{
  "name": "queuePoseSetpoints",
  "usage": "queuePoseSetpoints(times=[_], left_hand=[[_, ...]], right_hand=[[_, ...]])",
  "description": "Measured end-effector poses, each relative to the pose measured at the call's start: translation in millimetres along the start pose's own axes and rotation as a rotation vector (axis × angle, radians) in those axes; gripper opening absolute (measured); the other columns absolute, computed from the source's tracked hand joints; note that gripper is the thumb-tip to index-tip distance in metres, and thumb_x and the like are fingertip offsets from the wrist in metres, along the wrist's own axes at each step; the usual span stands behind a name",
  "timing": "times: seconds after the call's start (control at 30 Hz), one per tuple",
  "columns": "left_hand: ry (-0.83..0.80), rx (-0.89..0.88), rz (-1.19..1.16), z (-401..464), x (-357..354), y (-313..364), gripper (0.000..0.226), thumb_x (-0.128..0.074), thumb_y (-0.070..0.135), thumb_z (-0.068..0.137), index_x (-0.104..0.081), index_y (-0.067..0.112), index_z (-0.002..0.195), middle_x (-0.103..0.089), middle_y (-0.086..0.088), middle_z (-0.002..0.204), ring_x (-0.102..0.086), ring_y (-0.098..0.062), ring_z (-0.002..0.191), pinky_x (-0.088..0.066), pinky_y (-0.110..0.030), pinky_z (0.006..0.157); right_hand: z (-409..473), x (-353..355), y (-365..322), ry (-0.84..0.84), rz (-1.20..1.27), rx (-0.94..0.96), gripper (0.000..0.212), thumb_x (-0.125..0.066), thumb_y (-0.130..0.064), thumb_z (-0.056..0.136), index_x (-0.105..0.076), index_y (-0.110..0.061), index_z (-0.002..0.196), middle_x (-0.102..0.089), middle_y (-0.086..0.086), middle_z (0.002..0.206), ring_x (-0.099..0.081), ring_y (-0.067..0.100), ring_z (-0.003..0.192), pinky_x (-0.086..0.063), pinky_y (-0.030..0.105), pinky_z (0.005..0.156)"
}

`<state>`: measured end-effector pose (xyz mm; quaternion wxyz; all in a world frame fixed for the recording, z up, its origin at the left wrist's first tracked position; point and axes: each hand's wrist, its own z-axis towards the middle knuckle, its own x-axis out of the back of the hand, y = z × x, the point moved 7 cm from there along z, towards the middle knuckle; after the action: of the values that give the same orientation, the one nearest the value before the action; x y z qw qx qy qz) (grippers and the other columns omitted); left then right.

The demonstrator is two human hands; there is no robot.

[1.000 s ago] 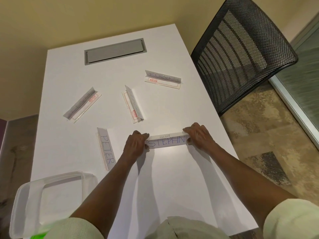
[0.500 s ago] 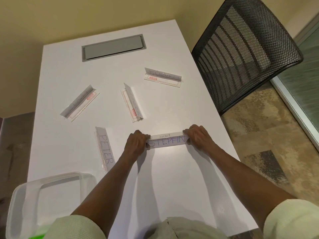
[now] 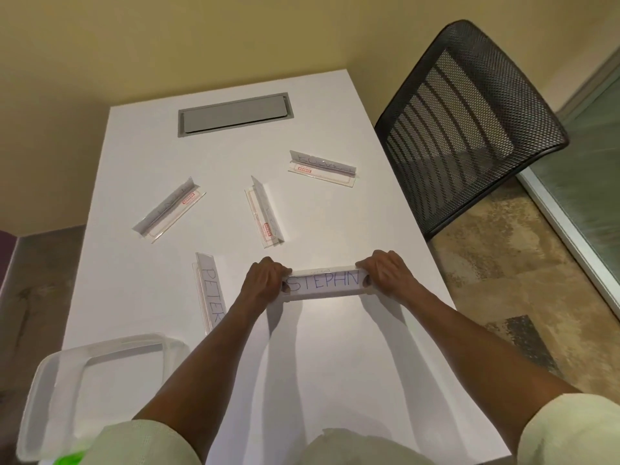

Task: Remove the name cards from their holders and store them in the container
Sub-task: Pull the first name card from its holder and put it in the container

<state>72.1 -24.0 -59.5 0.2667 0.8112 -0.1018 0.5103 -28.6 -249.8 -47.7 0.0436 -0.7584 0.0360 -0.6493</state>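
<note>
A clear name card holder with a white card lettered STEPHN [image 3: 324, 284] lies in the middle of the white table [image 3: 335, 380]. My left hand [image 3: 265, 280] grips its left end and my right hand [image 3: 385, 273] grips its right end. To the left lies a holder with the PETER card [image 3: 209, 292]. Three more holders with cards lie farther back: one at the left [image 3: 169, 209], one in the middle [image 3: 265, 211], one at the right [image 3: 322, 167]. A clear plastic container [image 3: 100, 380] stands at the near left corner, nothing visible inside it.
A grey cable flap [image 3: 235, 115] is set into the table's far end. A black mesh chair [image 3: 469, 129] stands close to the table's right edge. A green object [image 3: 68, 459] peeks in at the bottom left. The wall lies beyond the table.
Both hands stay on the ends of the STEPHN holder. Only the camera view has shifted, so the table sits lower in the frame.
</note>
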Motion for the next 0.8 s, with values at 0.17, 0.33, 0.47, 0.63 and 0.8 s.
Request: queuePoseSetpoints(times=[0.17, 0.33, 0.47, 0.63, 0.8], left_hand=[[0.064, 0.033, -0.047, -16.4, 23.0, -10.2, 0.036, -0.067, 0.02, 0.086, -0.066, 0.022, 0.122, -0.064, -0.012, 0.111, -0.058, -0.032, 0.107, -0.043, -0.031, 0.086], [0.135, 0.047, -0.05, -41.4, 52.7, -17.3, 0.036, -0.068, 0.018, 0.085, -0.067, 0.021, 0.121, -0.066, -0.009, 0.117, -0.055, -0.026, 0.114, -0.041, -0.029, 0.087], [0.176, 0.032, 0.006, -64.9, 75.6, -24.8, 0.038, -0.071, 0.018, 0.084, -0.066, 0.018, 0.122, -0.066, -0.007, 0.12, -0.054, -0.025, 0.116, -0.043, -0.032, 0.088], [0.227, 0.095, -0.011, -92.7, 101.8, -46.7, 0.038, -0.074, 0.017, 0.08, -0.069, 0.019, 0.118, -0.067, -0.007, 0.118, -0.056, -0.025, 0.114, -0.046, -0.032, 0.089], [0.268, 0.138, -0.014, -120.7, 120.7, -70.2, 0.039, -0.073, 0.015, 0.08, -0.068, 0.019, 0.119, -0.067, -0.006, 0.121, -0.054, -0.026, 0.117, -0.045, -0.034, 0.093]], right_hand=[[0.5, 24.0, -12.6, -0.009, 0.061, -0.026, 0.025, -0.067, -0.018, 0.08, -0.07, -0.012, 0.104, -0.072, 0.01, 0.095, -0.062, 0.03, 0.095, -0.038, 0.029, 0.069], [-0.8, 50.9, -36.1, -0.031, 0.04, -0.043, 0.023, -0.066, -0.02, 0.079, -0.07, -0.015, 0.101, -0.07, 0.008, 0.094, -0.06, 0.026, 0.094, -0.048, 0.034, 0.073], [-1.4, 72.8, -62.2, 0.011, 0.005, 0.011, 0.022, -0.069, -0.022, 0.076, -0.07, -0.016, 0.098, -0.069, 0.008, 0.093, -0.06, 0.028, 0.094, -0.044, 0.033, 0.067], [0.6, 96.4, -99.0, 0.052, -0.035, 0.087, 0.025, -0.069, -0.023, 0.076, -0.067, -0.017, 0.1, -0.067, 0.009, 0.094, -0.059, 0.03, 0.094, -0.03, 0.029, 0.061], [5.4, 109.5, -135.6, 0.061, -0.047, 0.146, 0.036, -0.072, -0.025, 0.076, -0.066, -0.016, 0.11, -0.067, 0.012, 0.098, -0.06, 0.03, 0.094, -0.035, 0.03, 0.062]])
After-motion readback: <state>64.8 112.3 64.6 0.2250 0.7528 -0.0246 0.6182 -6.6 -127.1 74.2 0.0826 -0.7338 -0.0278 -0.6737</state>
